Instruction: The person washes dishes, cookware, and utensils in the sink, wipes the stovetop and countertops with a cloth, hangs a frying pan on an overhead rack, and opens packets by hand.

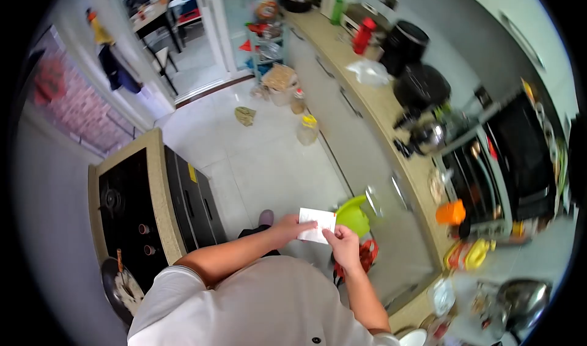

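Between my two hands is a small white square packet (316, 216) with faint red marks, held in front of my body. My left hand (286, 231) grips its left edge, with the thumb lying across the front. At the lower right edge, my right hand (343, 243) pinches it with thumb and fingers. What exactly the packet is cannot be made out. Below and behind it, a lime-green basin (353, 214) is on the floor, with a red bag (369, 254) beside it.
To the left is a stove (125, 193) with a pan (116, 291). A long counter (379, 104) on the right carries a red bottle (364, 35), a black pot (422, 84) and an oven (477, 169). A cloth (245, 115) and a yellow-capped jug (307, 131) are on the floor.
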`<state>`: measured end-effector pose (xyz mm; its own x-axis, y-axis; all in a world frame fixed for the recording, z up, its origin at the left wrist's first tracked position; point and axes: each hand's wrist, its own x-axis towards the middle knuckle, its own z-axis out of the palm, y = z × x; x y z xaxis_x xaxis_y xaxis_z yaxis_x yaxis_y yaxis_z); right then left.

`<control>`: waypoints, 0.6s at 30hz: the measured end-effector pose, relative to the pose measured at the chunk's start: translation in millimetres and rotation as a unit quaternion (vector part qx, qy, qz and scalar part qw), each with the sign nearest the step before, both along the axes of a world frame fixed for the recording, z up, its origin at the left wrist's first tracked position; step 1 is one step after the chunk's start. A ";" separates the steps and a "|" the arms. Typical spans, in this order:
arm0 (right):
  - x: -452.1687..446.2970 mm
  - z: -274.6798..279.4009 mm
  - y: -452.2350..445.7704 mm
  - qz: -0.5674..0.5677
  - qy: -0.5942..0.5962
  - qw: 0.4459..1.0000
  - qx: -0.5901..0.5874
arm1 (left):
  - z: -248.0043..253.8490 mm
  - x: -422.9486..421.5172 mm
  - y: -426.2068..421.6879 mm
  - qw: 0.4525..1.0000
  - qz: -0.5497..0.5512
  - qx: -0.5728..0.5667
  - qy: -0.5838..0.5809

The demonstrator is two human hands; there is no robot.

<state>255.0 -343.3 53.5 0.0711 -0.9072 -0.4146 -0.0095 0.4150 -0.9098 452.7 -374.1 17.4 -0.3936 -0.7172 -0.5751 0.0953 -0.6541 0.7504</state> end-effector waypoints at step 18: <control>89.6 -197.0 -291.1 0.070 0.207 0.972 0.086 | -33.2 375.2 -150.6 0.866 0.473 -0.055 -0.150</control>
<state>344.6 -634.4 -143.6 -0.0161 -0.8159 -0.5780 -0.4272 0.5282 -0.7338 827.9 -524.7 -15.8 0.5555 -0.6938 -0.4582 0.3403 -0.3131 0.8867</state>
